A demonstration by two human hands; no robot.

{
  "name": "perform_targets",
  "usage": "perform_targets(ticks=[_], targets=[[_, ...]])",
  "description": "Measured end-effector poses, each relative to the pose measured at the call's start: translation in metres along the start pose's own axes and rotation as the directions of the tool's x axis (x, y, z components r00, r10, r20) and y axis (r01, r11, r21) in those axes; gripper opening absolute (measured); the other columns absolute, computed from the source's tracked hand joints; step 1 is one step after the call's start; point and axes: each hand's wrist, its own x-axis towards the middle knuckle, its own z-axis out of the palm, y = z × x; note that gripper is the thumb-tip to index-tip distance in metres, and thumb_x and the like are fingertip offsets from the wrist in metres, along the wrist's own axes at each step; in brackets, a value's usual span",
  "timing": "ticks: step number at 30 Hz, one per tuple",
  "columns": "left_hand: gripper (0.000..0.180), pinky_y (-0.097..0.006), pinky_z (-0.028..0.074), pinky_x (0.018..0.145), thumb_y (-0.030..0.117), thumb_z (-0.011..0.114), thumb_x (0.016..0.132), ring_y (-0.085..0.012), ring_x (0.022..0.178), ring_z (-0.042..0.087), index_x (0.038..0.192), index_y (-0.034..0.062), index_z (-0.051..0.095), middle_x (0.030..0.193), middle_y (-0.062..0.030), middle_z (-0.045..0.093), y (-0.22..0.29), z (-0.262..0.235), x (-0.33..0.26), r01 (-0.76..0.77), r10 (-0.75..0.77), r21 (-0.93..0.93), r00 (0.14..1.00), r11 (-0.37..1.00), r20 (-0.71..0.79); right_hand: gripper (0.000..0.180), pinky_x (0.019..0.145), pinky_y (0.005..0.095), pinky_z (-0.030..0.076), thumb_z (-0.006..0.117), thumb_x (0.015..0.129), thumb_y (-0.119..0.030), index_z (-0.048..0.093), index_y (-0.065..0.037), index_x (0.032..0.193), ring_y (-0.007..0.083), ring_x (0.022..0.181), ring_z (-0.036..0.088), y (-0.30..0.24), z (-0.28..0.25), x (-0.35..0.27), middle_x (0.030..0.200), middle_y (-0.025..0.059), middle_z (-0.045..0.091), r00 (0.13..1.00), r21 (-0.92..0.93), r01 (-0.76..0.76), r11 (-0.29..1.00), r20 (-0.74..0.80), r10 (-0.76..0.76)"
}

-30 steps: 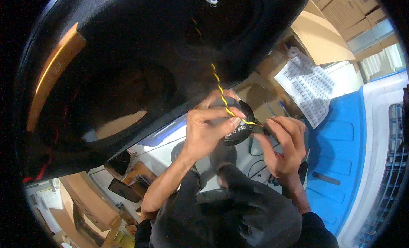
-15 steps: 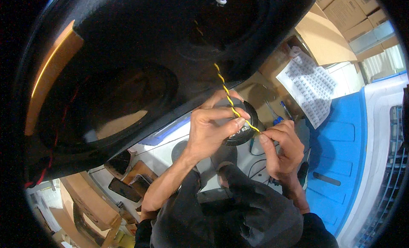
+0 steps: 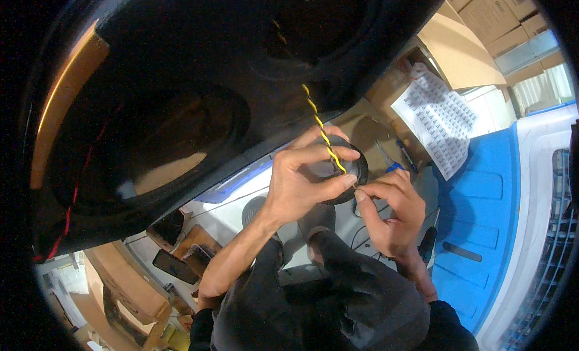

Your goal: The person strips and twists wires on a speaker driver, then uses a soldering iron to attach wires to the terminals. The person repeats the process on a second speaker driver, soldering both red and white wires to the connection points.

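My left hand (image 3: 289, 182) is closed around a round black speaker unit (image 3: 362, 164), with the forefinger and thumb lying across its face. A twisted yellow and black wire (image 3: 318, 117) comes out of an opening in a large black cabinet (image 3: 241, 79) and runs down over that unit to my fingertips. At the wire's end, my right hand (image 3: 393, 209) pinches thumb against forefinger, close to my left thumb. The fingertips hide the exact contact of wire and unit.
A red wire (image 3: 75, 194) hangs along the cabinet's left opening. Right of my hands lie blue-handled scissors (image 3: 394, 165), a pen (image 3: 406, 156) and a printed sheet (image 3: 435, 124). A blue plastic panel (image 3: 476, 212) stands at right, cardboard boxes (image 3: 129, 284) at lower left.
My right hand has shifted slightly left, nearer my left thumb. The yellow and black wire's lower end has moved left with it, and less of that end shows.
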Motion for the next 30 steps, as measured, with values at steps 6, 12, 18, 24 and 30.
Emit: perform_targets(ticks=[6, 12, 18, 24, 30], targets=[[0.036, -0.036, 0.046, 0.097, 0.005, 0.083, 0.068, -0.0240, 0.111, 0.061, 0.103, 0.0060, 0.077, 0.117, -0.0128, 0.066, -0.003, -0.001, 0.003, -0.013, 0.014, 0.031, 1.000, 0.999, -0.008, 0.010, 0.061, 0.0283, 0.043, 0.076, 0.074, -0.001, 0.073, 0.001, 0.083, 0.0162, 0.066, 0.057, -0.006, -0.015, 0.022, 0.073, 0.0092, 0.065, 0.921, 0.000, -0.316, 0.949, 0.242, 0.307], [0.034, -0.036, 0.045, 0.098, 0.005, 0.083, 0.068, -0.0235, 0.110, 0.062, 0.101, 0.0048, 0.076, 0.114, -0.0122, 0.067, -0.003, -0.003, 0.002, -0.030, 0.030, -0.002, 0.999, 1.000, -0.033, 0.010, 0.057, 0.0275, 0.042, 0.075, 0.074, -0.005, 0.074, 0.002, 0.081, 0.0110, 0.060, 0.054, -0.003, -0.022, 0.049, 0.067, 0.0090, 0.063, 0.818, 0.003, -0.439, 0.899, 0.415, 0.398], [0.033, -0.035, 0.045, 0.097, 0.005, 0.083, 0.067, -0.0231, 0.110, 0.062, 0.099, 0.0024, 0.075, 0.114, -0.0125, 0.067, -0.001, -0.004, 0.003, -0.029, 0.027, -0.044, 0.999, 0.999, -0.031, 0.013, 0.055, 0.0283, 0.040, 0.075, 0.074, -0.008, 0.073, 0.004, 0.079, 0.0106, 0.059, 0.054, -0.001, -0.028, 0.061, 0.065, 0.0083, 0.063, 0.762, -0.085, -0.443, 0.893, 0.489, 0.425], [0.030, -0.035, 0.046, 0.096, 0.005, 0.083, 0.067, -0.0224, 0.109, 0.062, 0.096, 0.0013, 0.075, 0.113, -0.0126, 0.067, 0.001, -0.005, 0.003, 0.005, -0.006, -0.058, 1.000, 0.998, -0.017, 0.015, 0.054, 0.0299, 0.044, 0.073, 0.076, -0.010, 0.069, 0.004, 0.075, 0.0119, 0.055, 0.055, 0.006, -0.032, 0.076, 0.060, 0.0098, 0.061, 0.708, -0.063, -0.394, 0.917, 0.616, 0.346], [0.026, -0.036, 0.047, 0.095, 0.004, 0.082, 0.068, -0.0229, 0.108, 0.062, 0.093, 0.0014, 0.075, 0.111, -0.0124, 0.067, 0.002, -0.006, 0.004, -0.003, 0.002, -0.130, 1.000, 0.992, -0.004, 0.014, 0.057, 0.0312, 0.048, 0.072, 0.075, -0.009, 0.070, 0.004, 0.076, 0.0154, 0.056, 0.060, 0.016, -0.032, 0.093, 0.061, 0.0113, 0.063, 0.660, -0.038, -0.280, 0.959, 0.718, 0.221]])
